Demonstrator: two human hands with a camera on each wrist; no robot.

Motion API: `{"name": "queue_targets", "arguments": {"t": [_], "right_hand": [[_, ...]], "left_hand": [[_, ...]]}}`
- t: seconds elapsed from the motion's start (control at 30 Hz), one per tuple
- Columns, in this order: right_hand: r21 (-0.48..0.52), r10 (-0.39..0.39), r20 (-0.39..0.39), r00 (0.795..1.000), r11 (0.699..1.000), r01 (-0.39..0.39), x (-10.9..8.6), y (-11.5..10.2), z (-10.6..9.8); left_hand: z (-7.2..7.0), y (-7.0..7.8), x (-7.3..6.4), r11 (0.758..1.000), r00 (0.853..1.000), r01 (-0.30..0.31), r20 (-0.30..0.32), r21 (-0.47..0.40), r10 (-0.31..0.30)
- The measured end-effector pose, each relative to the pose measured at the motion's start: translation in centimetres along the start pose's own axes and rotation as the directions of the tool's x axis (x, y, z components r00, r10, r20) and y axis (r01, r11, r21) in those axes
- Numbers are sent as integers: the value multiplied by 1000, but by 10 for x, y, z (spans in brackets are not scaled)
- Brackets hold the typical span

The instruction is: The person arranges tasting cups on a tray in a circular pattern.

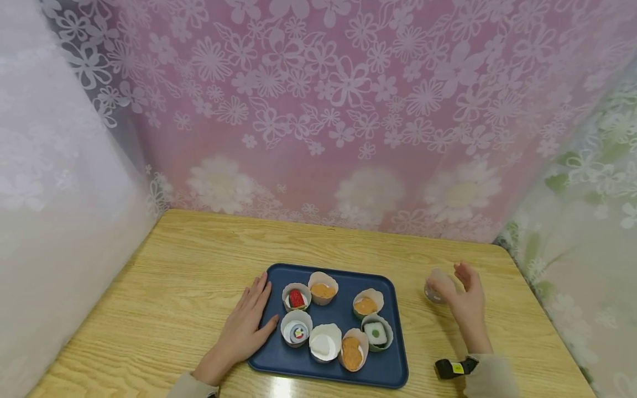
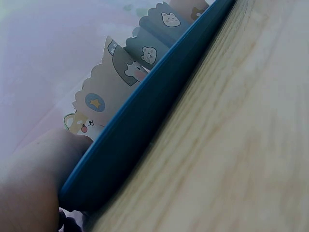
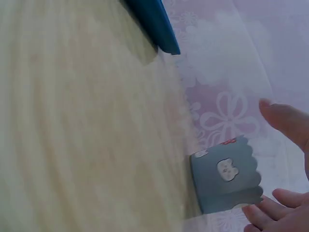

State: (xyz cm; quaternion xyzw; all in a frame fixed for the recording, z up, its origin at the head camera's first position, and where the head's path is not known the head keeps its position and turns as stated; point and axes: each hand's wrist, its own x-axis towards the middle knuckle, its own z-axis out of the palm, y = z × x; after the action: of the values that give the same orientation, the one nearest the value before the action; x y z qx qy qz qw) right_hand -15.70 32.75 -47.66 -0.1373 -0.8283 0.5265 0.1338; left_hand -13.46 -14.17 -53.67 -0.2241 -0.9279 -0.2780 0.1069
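My left hand (image 1: 244, 326) rests with spread fingers on the left rim of a dark blue tray (image 1: 338, 315). Several scalloped paper baking cups stand on it. One holds a red piece (image 1: 296, 298), another a white piece with a green dot (image 1: 375, 333), and a few hold orange-brown pieces (image 1: 352, 354). To the right of the tray, my right hand (image 1: 465, 307) is over a separate grey baking cup (image 3: 227, 176) standing on the table. In the right wrist view, thumb and fingers are spread apart, fingertips right at the cup's rim, the thumb away from it.
The wooden table (image 1: 199, 249) carries the tray near its front. Flowered curtains (image 1: 318, 110) hang behind and at both sides. A black strap with a yellow label (image 1: 455, 367) is at the right wrist.
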Motion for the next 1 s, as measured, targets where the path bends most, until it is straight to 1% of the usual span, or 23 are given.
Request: {"name": "queue_targets", "arguments": {"t": [0.2, 0.3, 0.43, 0.57, 0.63, 0.7, 0.87, 1.0], "right_hand": [[-102, 28, 39, 999, 995, -24, -2, 10, 1], [-123, 41, 28, 999, 992, -38, -3, 14, 3], [-124, 39, -43, 998, 991, -44, -5, 20, 9], [-88, 16, -123, 992, 996, -27, -6, 25, 16], [-85, 2, -149, 989, 996, -15, -7, 26, 18], [-93, -5, -158, 987, 996, -10, -6, 26, 18], [-139, -23, -130, 991, 990, 4, -4, 23, 18], [-164, -48, -85, 995, 986, 33, -3, 10, 17]], "left_hand": [[-1, 1, 0, 1000, 1000, 5, 4, -10, -5], [-1, 1, 0, 1000, 1000, 6, 6, -7, -6], [-1, 1, 0, 1000, 1000, 5, 5, -5, -5], [-1, 1, 0, 1000, 1000, 5, 8, -7, -5], [-1, 1, 0, 1000, 1000, 6, 10, -8, -6], [-1, 1, 0, 1000, 1000, 10, 12, -11, -9], [-1, 1, 0, 1000, 1000, 14, 12, -12, -14], [-1, 0, 0, 1000, 1000, 14, 15, -12, -14]]}}
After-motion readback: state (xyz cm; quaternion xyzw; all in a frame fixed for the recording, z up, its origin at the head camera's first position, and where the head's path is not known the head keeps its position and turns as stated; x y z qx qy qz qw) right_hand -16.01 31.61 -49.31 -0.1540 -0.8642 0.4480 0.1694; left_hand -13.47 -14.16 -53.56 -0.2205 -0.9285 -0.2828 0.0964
